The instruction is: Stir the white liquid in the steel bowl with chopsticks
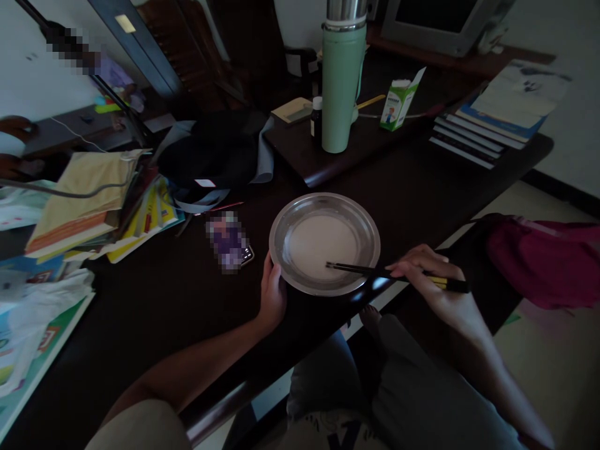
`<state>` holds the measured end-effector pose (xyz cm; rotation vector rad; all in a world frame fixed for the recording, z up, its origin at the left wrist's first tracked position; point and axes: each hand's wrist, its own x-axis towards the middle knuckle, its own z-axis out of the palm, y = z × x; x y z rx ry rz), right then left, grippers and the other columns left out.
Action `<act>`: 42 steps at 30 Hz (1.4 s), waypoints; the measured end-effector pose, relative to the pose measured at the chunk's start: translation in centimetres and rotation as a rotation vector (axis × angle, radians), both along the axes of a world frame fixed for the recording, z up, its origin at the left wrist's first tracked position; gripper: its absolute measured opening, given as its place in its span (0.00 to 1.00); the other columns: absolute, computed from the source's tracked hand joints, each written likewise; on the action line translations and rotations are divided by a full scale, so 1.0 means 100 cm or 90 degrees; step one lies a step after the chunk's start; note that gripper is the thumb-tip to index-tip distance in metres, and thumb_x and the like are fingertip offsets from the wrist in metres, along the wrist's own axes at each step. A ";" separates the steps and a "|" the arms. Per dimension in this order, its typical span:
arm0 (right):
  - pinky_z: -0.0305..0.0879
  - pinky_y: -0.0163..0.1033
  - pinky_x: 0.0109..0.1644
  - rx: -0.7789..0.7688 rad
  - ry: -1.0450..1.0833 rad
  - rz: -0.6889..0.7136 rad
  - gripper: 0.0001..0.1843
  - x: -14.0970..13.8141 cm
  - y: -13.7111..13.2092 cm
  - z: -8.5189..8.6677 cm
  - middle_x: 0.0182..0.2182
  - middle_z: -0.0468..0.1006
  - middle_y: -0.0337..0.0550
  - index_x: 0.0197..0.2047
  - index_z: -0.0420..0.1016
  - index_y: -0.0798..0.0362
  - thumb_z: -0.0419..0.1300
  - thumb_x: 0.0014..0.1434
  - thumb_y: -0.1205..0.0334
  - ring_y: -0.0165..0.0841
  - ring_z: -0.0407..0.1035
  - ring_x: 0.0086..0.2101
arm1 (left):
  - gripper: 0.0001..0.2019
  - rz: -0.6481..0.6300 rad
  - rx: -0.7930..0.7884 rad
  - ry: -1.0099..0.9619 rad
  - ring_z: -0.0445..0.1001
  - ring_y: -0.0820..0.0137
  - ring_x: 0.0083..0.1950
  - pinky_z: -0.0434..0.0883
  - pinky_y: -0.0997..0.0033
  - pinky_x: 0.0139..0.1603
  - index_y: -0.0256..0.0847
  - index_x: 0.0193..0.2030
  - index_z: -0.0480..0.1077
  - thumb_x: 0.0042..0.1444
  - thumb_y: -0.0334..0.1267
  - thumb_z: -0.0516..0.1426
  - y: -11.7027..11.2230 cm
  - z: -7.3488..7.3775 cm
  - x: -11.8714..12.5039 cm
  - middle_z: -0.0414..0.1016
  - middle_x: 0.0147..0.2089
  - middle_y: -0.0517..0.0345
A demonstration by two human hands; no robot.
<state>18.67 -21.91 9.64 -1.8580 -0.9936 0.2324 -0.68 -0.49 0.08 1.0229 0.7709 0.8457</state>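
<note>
A shallow round metal bowl stands on the dark table near its front edge. Pale whitish liquid covers its bottom. My left hand grips the bowl's left front side, thumb at the rim and the other fingers partly hidden beneath. Black chopsticks with yellow marks near the back end are pinched in my right hand, to the right of the bowl. Their tips reach over the rim to the liquid; whether they dip in I cannot tell. A phone lies left of the bowl.
Behind the bowl rise a green thermos, a dark bottle and a small green-white box. Book piles and a black bag occupy the left; more books sit far right. A magenta bag is beside the table.
</note>
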 end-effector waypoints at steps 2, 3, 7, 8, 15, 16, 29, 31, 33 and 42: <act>0.64 0.49 0.45 -0.003 -0.013 0.030 0.14 -0.005 0.010 -0.006 0.31 0.84 0.39 0.30 0.82 0.43 0.60 0.67 0.54 0.39 0.74 0.37 | 0.25 0.005 -0.001 0.000 0.72 0.57 0.66 0.66 0.52 0.69 0.48 0.60 0.72 0.57 0.54 0.61 0.000 0.000 0.000 0.77 0.62 0.51; 0.64 0.50 0.46 -0.004 -0.023 0.039 0.14 -0.007 0.016 -0.010 0.31 0.84 0.39 0.31 0.82 0.42 0.59 0.67 0.53 0.39 0.74 0.37 | 0.25 0.007 -0.001 0.003 0.72 0.57 0.66 0.66 0.52 0.69 0.48 0.60 0.72 0.57 0.54 0.61 0.000 0.000 0.000 0.77 0.62 0.51; 0.61 0.52 0.50 0.009 -0.056 0.029 0.15 -0.011 0.039 -0.026 0.33 0.86 0.37 0.32 0.82 0.42 0.58 0.67 0.51 0.39 0.73 0.38 | 0.26 0.004 0.006 0.011 0.72 0.56 0.66 0.67 0.53 0.69 0.48 0.60 0.72 0.58 0.54 0.61 0.000 -0.001 0.000 0.77 0.61 0.52; 0.61 0.52 0.50 0.012 -0.061 0.021 0.15 -0.010 0.044 -0.029 0.34 0.86 0.37 0.32 0.82 0.43 0.58 0.67 0.51 0.39 0.73 0.39 | 0.26 0.001 0.009 0.012 0.71 0.56 0.67 0.67 0.53 0.69 0.49 0.60 0.72 0.58 0.55 0.61 0.001 -0.002 -0.001 0.77 0.62 0.52; 0.56 0.53 0.52 -0.002 -0.133 -0.092 0.15 -0.002 0.047 -0.029 0.35 0.86 0.38 0.32 0.83 0.43 0.58 0.67 0.53 0.41 0.74 0.40 | 0.25 0.005 0.009 0.017 0.71 0.55 0.67 0.65 0.51 0.70 0.49 0.60 0.72 0.58 0.54 0.60 0.001 -0.002 -0.001 0.77 0.62 0.52; 0.56 0.53 0.52 -0.001 -0.143 -0.106 0.14 -0.002 0.043 -0.026 0.33 0.86 0.38 0.32 0.82 0.44 0.58 0.67 0.54 0.41 0.74 0.40 | 0.25 0.004 0.007 0.012 0.71 0.56 0.67 0.65 0.51 0.70 0.49 0.60 0.72 0.58 0.54 0.60 0.001 -0.002 -0.001 0.77 0.62 0.52; 0.63 0.48 0.44 0.016 0.012 -0.012 0.15 -0.006 0.006 -0.004 0.30 0.83 0.38 0.29 0.81 0.43 0.60 0.67 0.58 0.38 0.73 0.35 | 0.25 0.003 0.013 0.011 0.70 0.55 0.68 0.65 0.51 0.70 0.50 0.60 0.72 0.59 0.55 0.60 0.000 -0.001 0.000 0.76 0.63 0.52; 0.61 0.49 0.46 0.021 -0.003 0.027 0.14 -0.010 0.015 -0.012 0.31 0.84 0.37 0.30 0.81 0.43 0.59 0.67 0.57 0.38 0.73 0.36 | 0.26 0.011 -0.004 0.008 0.71 0.56 0.67 0.66 0.52 0.70 0.49 0.60 0.72 0.57 0.55 0.61 0.000 -0.001 0.000 0.76 0.63 0.52; 0.60 0.50 0.47 0.034 -0.030 0.052 0.13 -0.014 0.026 -0.022 0.32 0.85 0.37 0.32 0.82 0.43 0.59 0.68 0.56 0.38 0.72 0.37 | 0.27 0.013 -0.013 0.006 0.71 0.56 0.67 0.66 0.52 0.70 0.48 0.61 0.72 0.56 0.55 0.62 -0.001 -0.001 0.000 0.77 0.62 0.52; 0.54 0.51 0.49 0.025 -0.181 -0.044 0.13 -0.008 0.048 -0.038 0.37 0.87 0.37 0.35 0.82 0.45 0.58 0.69 0.57 0.39 0.72 0.39 | 0.25 0.012 -0.009 0.005 0.72 0.57 0.66 0.68 0.54 0.68 0.49 0.59 0.73 0.57 0.53 0.61 0.000 -0.002 0.000 0.77 0.61 0.53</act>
